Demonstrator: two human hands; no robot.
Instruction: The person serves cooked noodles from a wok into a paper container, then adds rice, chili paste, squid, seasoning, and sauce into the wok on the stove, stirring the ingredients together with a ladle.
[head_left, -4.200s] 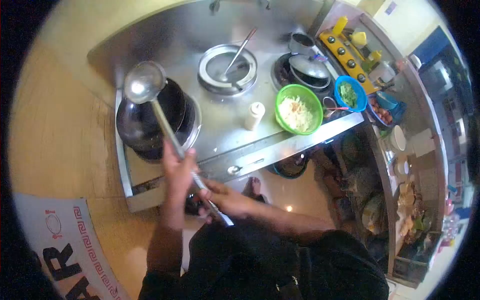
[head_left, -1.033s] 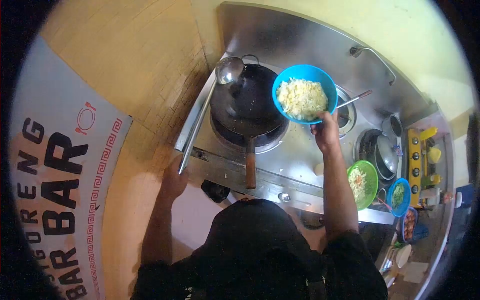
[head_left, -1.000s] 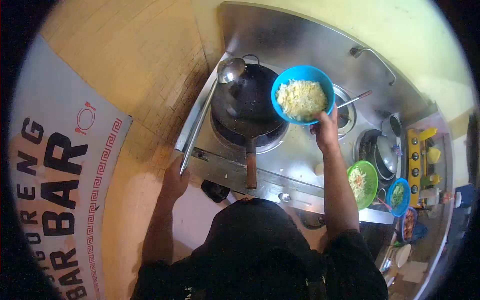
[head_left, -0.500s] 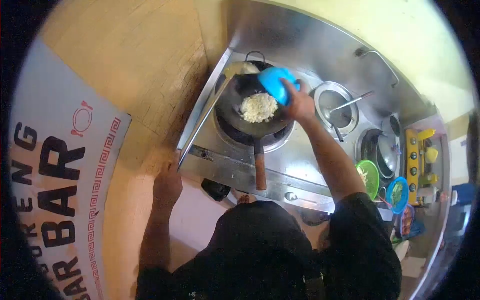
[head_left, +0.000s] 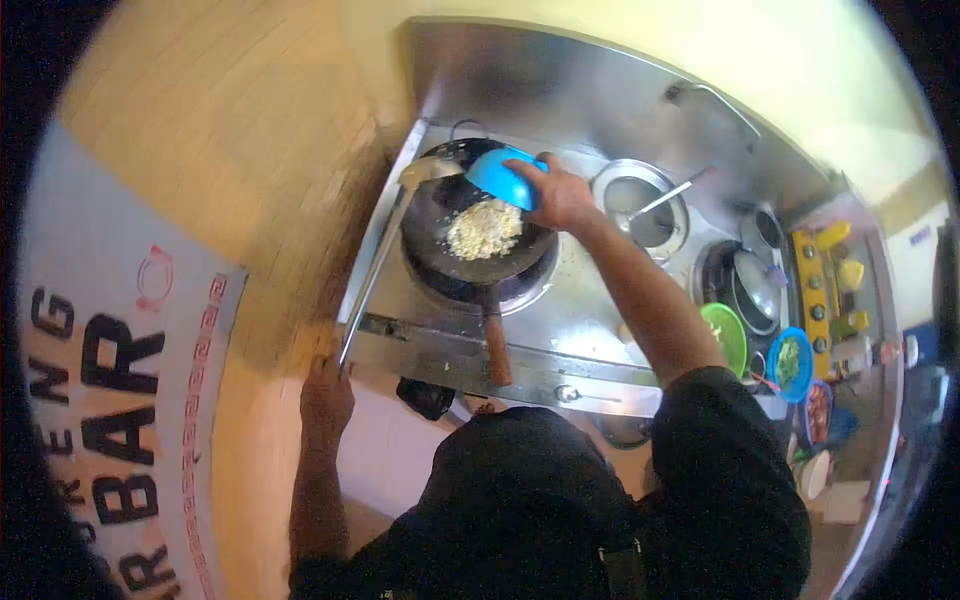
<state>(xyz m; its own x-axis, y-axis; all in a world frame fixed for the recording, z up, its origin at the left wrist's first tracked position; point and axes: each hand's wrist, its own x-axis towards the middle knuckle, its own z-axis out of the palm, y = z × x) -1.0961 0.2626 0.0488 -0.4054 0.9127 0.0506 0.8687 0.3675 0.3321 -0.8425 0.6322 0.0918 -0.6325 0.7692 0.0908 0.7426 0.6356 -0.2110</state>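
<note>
Bowl (head_left: 503, 178) leaning over wok (head_left: 428, 215), ladle (head_left: 388, 236) held alongside

In the head view, the person's right hand (head_left: 562, 195) is gripping the blue bowl from its outside, fingers spreading across the wall. The bowl is hanging steeply tilted above the wok, its mouth facing down and toward the person's left. Its inside is facing away, so I cannot tell what it is holding. Pale chopped food (head_left: 484, 231) is lying heaped in the wok, just below the bowl. The left hand (head_left: 327, 390) is clasping the lower end of the ladle, whose head is reaching over the wok's far left part, near the bowl; whether it is touching the rim, I cannot tell. The wok is resting on the steel stove (head_left: 600, 320), its wooden handle (head_left: 496, 345) pointing toward the person. To the right, a metal utensil (head_left: 668, 195) is leaning in a round pot (head_left: 600, 190). Farther along, a lidded pan (head_left: 757, 280), a green bowl (head_left: 735, 345) and a bowl of leaves (head_left: 790, 362) are standing close together.
</note>
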